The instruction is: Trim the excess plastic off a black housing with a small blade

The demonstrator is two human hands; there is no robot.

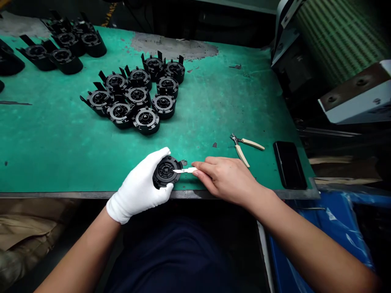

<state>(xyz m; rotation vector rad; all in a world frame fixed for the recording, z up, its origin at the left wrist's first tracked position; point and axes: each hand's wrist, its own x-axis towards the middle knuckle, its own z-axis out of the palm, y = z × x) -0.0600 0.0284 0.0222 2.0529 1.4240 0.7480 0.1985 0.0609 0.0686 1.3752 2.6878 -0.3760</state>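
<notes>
Gripping black part (166,171) near table edge (76,194).

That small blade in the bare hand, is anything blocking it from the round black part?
Nothing visible does. The blade in the right hand already lies on the round black part, which the gloved left hand holds.

My left hand (139,191) wears a white knit cloth glove; my right hand (224,177) is bare. The round part (165,171) I grip is matt black plastic. The blade (185,170) looks pale and smooth. The counter (61,138) has a worn, scuffed green mat.
</notes>
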